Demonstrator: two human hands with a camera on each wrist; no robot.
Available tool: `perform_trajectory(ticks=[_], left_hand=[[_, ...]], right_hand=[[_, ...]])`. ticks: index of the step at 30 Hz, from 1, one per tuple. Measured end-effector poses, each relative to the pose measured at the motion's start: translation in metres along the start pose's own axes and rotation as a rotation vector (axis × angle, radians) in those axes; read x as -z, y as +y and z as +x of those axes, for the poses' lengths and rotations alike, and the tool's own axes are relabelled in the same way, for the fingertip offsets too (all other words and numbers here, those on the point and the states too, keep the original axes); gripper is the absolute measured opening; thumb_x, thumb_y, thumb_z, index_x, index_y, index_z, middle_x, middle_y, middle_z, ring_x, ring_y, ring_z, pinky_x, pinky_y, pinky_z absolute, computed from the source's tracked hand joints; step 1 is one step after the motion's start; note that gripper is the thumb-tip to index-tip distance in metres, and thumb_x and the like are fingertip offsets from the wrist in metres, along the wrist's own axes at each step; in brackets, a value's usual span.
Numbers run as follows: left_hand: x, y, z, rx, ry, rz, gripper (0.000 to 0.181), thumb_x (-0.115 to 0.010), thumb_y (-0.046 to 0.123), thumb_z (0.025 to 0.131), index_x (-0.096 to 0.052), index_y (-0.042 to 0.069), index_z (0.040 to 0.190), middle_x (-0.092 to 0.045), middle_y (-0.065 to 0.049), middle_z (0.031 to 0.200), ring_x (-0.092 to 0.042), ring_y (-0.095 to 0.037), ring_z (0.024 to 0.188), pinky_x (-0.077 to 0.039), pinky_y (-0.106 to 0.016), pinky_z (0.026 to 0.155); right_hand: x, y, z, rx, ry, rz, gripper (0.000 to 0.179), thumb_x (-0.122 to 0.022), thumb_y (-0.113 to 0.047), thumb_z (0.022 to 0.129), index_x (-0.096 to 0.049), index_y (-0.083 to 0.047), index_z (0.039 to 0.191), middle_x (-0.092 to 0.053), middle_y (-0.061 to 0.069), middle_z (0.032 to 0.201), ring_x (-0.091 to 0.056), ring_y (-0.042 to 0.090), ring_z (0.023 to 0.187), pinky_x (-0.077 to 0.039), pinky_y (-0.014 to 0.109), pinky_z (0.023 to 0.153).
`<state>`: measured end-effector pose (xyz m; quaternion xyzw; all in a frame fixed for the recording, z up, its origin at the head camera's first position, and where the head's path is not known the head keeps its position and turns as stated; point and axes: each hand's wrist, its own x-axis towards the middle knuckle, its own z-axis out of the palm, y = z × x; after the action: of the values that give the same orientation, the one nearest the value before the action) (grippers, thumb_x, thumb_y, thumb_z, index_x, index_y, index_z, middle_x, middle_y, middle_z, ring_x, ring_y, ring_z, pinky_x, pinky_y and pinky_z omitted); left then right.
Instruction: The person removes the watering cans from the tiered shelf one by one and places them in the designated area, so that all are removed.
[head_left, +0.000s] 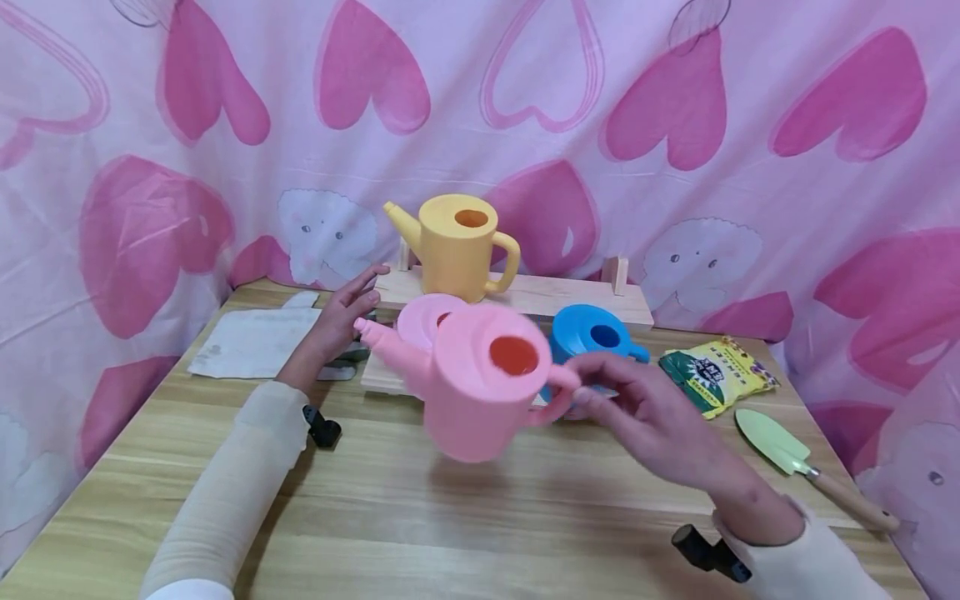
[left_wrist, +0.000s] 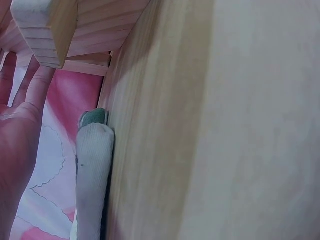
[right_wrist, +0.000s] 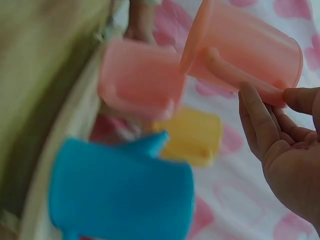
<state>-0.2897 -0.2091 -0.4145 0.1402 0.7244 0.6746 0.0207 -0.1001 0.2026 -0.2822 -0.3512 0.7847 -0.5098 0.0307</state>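
Observation:
My right hand (head_left: pixel 660 421) pinches the handle of a pink watering can (head_left: pixel 476 417), which hangs upright above the table with its spout to the left. In the right wrist view, thumb and fingers close on the lower end of that handle. My left hand (head_left: pixel 341 321) is at the left end of a two-step wooden rack (head_left: pixel 570 296), fingers extended; in the left wrist view its fingertips pass behind the wood. A yellow watering can (head_left: pixel 453 258) stands on the upper step. A second pink watering can (head_left: pixel 418 321), partly hidden, and a blue one (head_left: pixel 577 325) stand on the lower step.
White work gloves (head_left: pixel 255 342) lie at the back left of the wooden table (head_left: pixel 360 517). On the right are a yellow-green packet (head_left: pixel 716 375) and a green trowel (head_left: pixel 776 437) with a wooden handle. A pink heart-print curtain (head_left: pixel 465 150) hangs behind.

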Motion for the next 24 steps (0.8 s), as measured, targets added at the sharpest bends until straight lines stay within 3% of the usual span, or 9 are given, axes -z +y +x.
perform_trajectory(ticks=[1, 4, 5, 7, 10, 12, 19, 21, 24], left_hand=[[0.000, 0.000, 0.000, 0.000, 0.003, 0.000, 0.052, -0.055, 0.036, 0.106, -0.045, 0.025, 0.156, -0.027, 0.001, 0.168, -0.053, -0.013, 0.108, -0.049, -0.015, 0.073], [-0.001, 0.000, 0.000, -0.003, 0.005, -0.009, 0.052, -0.055, 0.035, 0.106, -0.045, 0.023, 0.156, -0.026, -0.001, 0.168, -0.053, -0.012, 0.098, -0.042, -0.018, 0.057], [-0.001, -0.001, 0.000, -0.003, 0.007, -0.010, 0.052, -0.055, 0.035, 0.106, -0.045, 0.023, 0.156, -0.026, -0.002, 0.168, -0.054, -0.015, 0.101, -0.039, -0.019, 0.053], [0.000, -0.002, 0.002, 0.003, 0.010, -0.004, 0.054, -0.056, 0.036, 0.106, -0.045, 0.022, 0.156, -0.026, -0.002, 0.168, -0.048, -0.022, 0.130, -0.039, -0.021, 0.053], [0.000, -0.002, 0.002, 0.012, 0.008, 0.022, 0.056, -0.056, 0.037, 0.105, -0.043, 0.022, 0.158, -0.024, -0.001, 0.169, -0.027, -0.028, 0.151, -0.055, -0.021, 0.082], [0.000, -0.002, 0.003, 0.023, 0.009, 0.036, 0.058, -0.056, 0.038, 0.105, -0.041, 0.022, 0.159, -0.023, 0.000, 0.169, -0.021, -0.031, 0.154, -0.050, -0.032, 0.103], [0.000, 0.001, 0.002, 0.052, 0.013, 0.051, 0.059, -0.057, 0.041, 0.105, -0.040, 0.025, 0.159, -0.022, 0.004, 0.169, -0.019, -0.030, 0.154, -0.048, -0.036, 0.105], [0.000, 0.000, 0.002, 0.048, 0.009, 0.040, 0.059, -0.057, 0.041, 0.105, -0.041, 0.024, 0.159, -0.022, 0.004, 0.169, -0.016, -0.030, 0.155, -0.040, -0.047, 0.110], [0.000, -0.001, 0.002, 0.042, 0.011, 0.029, 0.058, -0.057, 0.040, 0.105, -0.042, 0.024, 0.158, -0.022, 0.004, 0.170, -0.014, -0.029, 0.156, -0.034, -0.053, 0.114]], right_hand=[[-0.005, 0.001, 0.000, -0.035, -0.032, 0.029, 0.032, -0.057, 0.001, 0.104, -0.062, -0.011, 0.133, -0.069, 0.006, 0.117, -0.071, 0.025, 0.100, -0.061, 0.039, 0.082], [-0.019, 0.007, -0.001, -0.109, -0.104, 0.066, 0.029, -0.059, -0.006, 0.105, -0.062, -0.015, 0.132, -0.070, 0.005, 0.117, -0.069, 0.024, 0.100, -0.061, 0.038, 0.080], [-0.024, 0.010, -0.001, -0.133, -0.123, 0.078, 0.028, -0.060, -0.008, 0.105, -0.063, -0.016, 0.132, -0.070, 0.004, 0.117, -0.068, 0.024, 0.101, -0.061, 0.039, 0.080], [-0.035, 0.016, -0.002, -0.163, -0.154, 0.101, 0.027, -0.062, -0.010, 0.104, -0.063, -0.017, 0.131, -0.070, 0.003, 0.117, -0.067, 0.024, 0.103, -0.061, 0.040, 0.081], [-0.050, 0.026, -0.002, -0.211, -0.188, 0.135, 0.026, -0.065, -0.013, 0.103, -0.065, -0.020, 0.127, -0.069, 0.000, 0.119, -0.065, 0.024, 0.110, -0.061, 0.042, 0.082], [-0.059, 0.032, -0.001, -0.250, -0.205, 0.152, 0.025, -0.067, -0.016, 0.102, -0.066, -0.024, 0.125, -0.069, -0.002, 0.121, -0.064, 0.023, 0.114, -0.060, 0.041, 0.085], [-0.080, 0.046, 0.008, -0.301, -0.233, 0.171, 0.025, -0.069, -0.017, 0.101, -0.066, -0.027, 0.123, -0.069, -0.001, 0.122, -0.062, 0.020, 0.117, -0.059, 0.035, 0.089], [-0.086, 0.048, 0.011, -0.299, -0.239, 0.181, 0.025, -0.069, -0.016, 0.101, -0.066, -0.026, 0.123, -0.070, -0.002, 0.120, -0.062, 0.019, 0.117, -0.058, 0.034, 0.089], [-0.095, 0.054, 0.015, -0.296, -0.247, 0.194, 0.023, -0.069, -0.016, 0.101, -0.067, -0.024, 0.123, -0.071, -0.003, 0.117, -0.063, 0.018, 0.115, -0.058, 0.033, 0.090]])
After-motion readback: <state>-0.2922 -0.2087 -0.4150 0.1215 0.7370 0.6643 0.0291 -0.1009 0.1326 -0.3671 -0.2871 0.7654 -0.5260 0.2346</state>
